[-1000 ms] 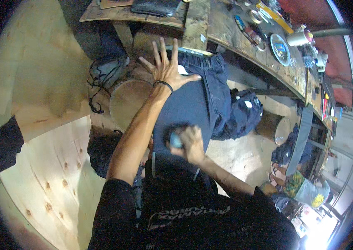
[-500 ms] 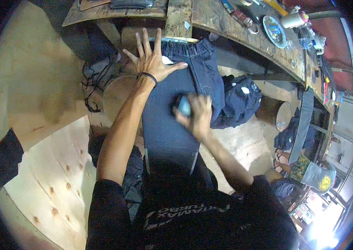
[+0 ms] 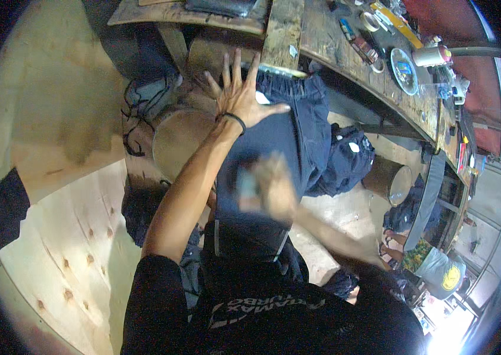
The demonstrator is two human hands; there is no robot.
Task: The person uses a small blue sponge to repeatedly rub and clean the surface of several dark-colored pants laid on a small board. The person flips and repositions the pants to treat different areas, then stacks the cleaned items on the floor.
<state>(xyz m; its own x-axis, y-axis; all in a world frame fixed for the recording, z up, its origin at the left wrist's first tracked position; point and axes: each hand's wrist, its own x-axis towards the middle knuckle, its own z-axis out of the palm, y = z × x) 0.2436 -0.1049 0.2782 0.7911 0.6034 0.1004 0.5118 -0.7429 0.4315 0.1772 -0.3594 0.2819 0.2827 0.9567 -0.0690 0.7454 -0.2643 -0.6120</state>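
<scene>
Dark navy trousers (image 3: 265, 142) with a gathered elastic waistband lie stretched out in front of me, waistband away from me. My left hand (image 3: 240, 97) rests on them near the waistband, fingers spread wide, beside a small white patch (image 3: 262, 98). Lower down on the cloth, my right hand (image 3: 278, 188) is closed round a small light-blue object (image 3: 248, 184). Motion smears both, so its kind cannot be made out. Whether it touches the cloth at this instant is unclear.
A worn wooden bench (image 3: 333, 50) runs along the far right, carrying a bowl (image 3: 413, 84), tape rolls and a thread cone (image 3: 430, 57). Dark garments (image 3: 345, 163) are heaped right of the trousers, near a round drum (image 3: 393, 180). Another person (image 3: 438, 269) sits at far right.
My right hand has moved down the trousers toward me with the light-blue object. My left hand keeps its spread on the cloth. The whole view has shifted a little.
</scene>
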